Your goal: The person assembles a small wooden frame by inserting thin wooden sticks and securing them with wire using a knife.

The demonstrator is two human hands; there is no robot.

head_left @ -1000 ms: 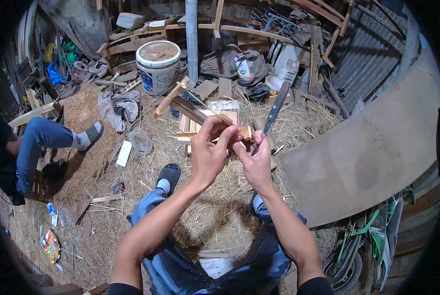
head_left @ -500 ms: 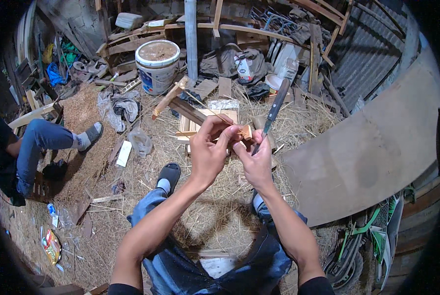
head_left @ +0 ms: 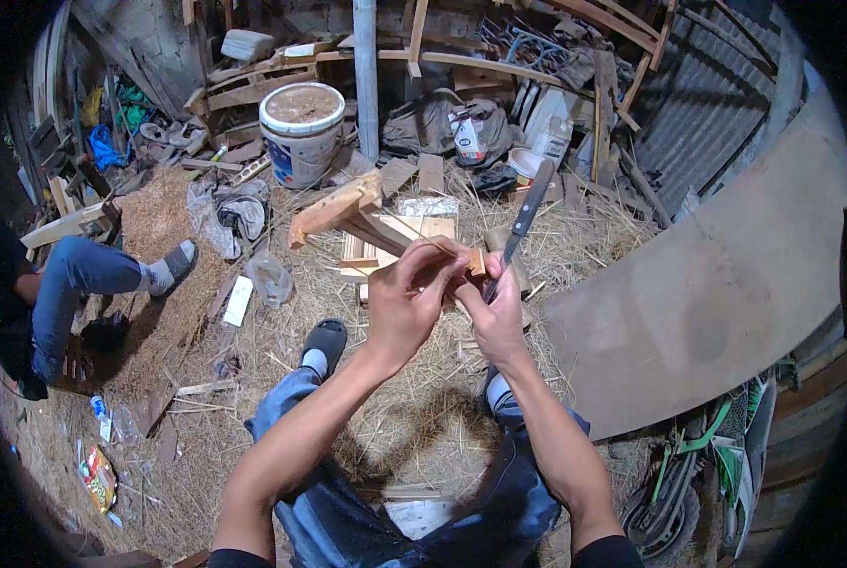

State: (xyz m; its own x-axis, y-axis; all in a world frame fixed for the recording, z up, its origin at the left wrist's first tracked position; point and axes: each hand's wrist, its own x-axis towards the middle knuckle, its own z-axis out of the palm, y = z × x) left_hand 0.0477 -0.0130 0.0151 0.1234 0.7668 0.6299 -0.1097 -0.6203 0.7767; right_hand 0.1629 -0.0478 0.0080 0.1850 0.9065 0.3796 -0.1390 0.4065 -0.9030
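Note:
My left hand is closed around the near end of a T-shaped wooden piece. Its thick crosspiece points away to the far left, and the pale butt shows between my two hands. A thin strip of wood or straw runs along the shaft; whether it is attached I cannot tell. In my right hand is a knife, pinched low near the blade, its dark riveted handle slanting up and away. The fingertips of both hands meet at the butt, and most of the blade is hidden by my fingers.
Beyond my hands a pale wooden frame lies on straw. A white bucket stands by a post. A large board leans at right, above a green dirt bike. Another person's leg extends at left.
The wooden piece has turned and tilted, so its crosspiece looks larger and sits lower and to the right. My fingers have closed in around its butt. The knife has shifted slightly.

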